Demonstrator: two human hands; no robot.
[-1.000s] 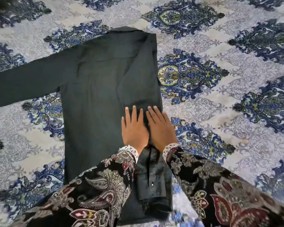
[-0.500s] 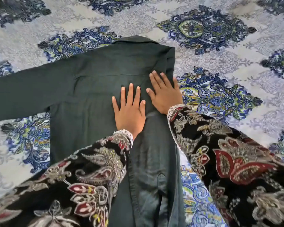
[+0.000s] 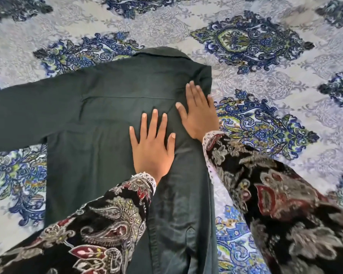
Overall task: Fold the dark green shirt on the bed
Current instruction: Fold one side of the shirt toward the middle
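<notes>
Hands higher; shirt collar-away, lengthwise.

A pale grey bedspread covers the bed beneath me, printed with large blue, green and yellow medallions. My black sleeves carry red and grey paisley, edged with white lace cuffs.

On the patterned bedspread the dark green shirt lies back-up with its right side folded inward and one sleeve stretched toward the bed's left edge, while the left hand and right hand press flat, fingers spread, on the folded part.
</notes>
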